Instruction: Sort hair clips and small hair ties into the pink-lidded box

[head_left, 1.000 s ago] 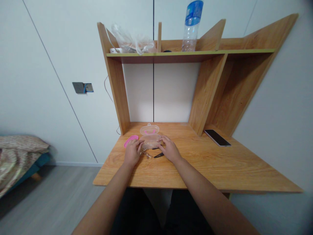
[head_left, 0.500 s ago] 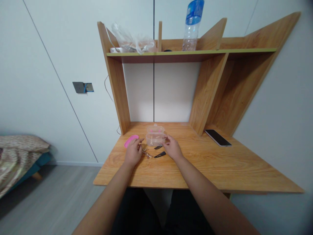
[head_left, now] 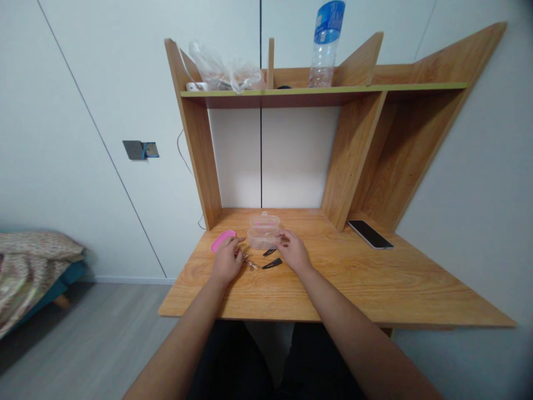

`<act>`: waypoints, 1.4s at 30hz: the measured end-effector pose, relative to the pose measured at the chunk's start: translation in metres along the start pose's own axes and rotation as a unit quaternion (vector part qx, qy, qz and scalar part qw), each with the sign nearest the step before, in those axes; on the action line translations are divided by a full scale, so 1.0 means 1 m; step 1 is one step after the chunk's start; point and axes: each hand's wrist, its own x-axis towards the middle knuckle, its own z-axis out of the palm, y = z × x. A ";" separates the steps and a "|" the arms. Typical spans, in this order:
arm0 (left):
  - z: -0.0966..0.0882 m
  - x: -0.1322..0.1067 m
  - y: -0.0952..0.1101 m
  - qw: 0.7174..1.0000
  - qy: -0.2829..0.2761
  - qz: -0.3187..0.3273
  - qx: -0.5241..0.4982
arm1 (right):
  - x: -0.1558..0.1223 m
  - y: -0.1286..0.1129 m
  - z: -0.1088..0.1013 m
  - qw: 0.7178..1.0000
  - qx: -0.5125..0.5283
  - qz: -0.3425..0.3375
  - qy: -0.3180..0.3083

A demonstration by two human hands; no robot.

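Note:
A small clear plastic box (head_left: 260,243) stands on the desk with its hinged lid (head_left: 264,221) tipped back. My right hand (head_left: 293,250) is at the box's right end, fingers bent, thumb and index finger around its wall. Resting on the desk to the left, my left hand (head_left: 227,260) has its index finger stretched out and holds nothing that I can see. Its upper side overlaps a pink oval tray (head_left: 218,243). Several metallic hair clips (head_left: 250,263) lie in a small heap against its fingers. Between the hands are two black snap hair clips, one nearer (head_left: 272,263) and one farther (head_left: 269,252).
A phone (head_left: 370,234) lies at the right on the wooden desk (head_left: 353,289). Above stands a shelf unit (head_left: 283,99) bearing a plastic bottle (head_left: 325,50) and a clear plastic bag (head_left: 227,72). A bed (head_left: 33,266) is at far left.
Both hands stay nearly where they were, and the clips and tray lie as before. The whole view has shifted very slightly.

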 end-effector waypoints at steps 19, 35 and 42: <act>-0.002 0.000 0.003 0.999 -0.041 -0.017 0.005 | 0.010 0.009 0.001 0.998 0.007 -0.037 0.054; -0.009 0.002 0.015 0.996 -0.087 -0.013 0.018 | 0.001 -0.018 -0.010 0.996 -0.029 -0.047 0.063; -0.007 0.001 0.016 0.996 -0.093 -0.010 0.011 | -0.008 -0.049 -0.022 0.990 -0.055 -0.109 0.067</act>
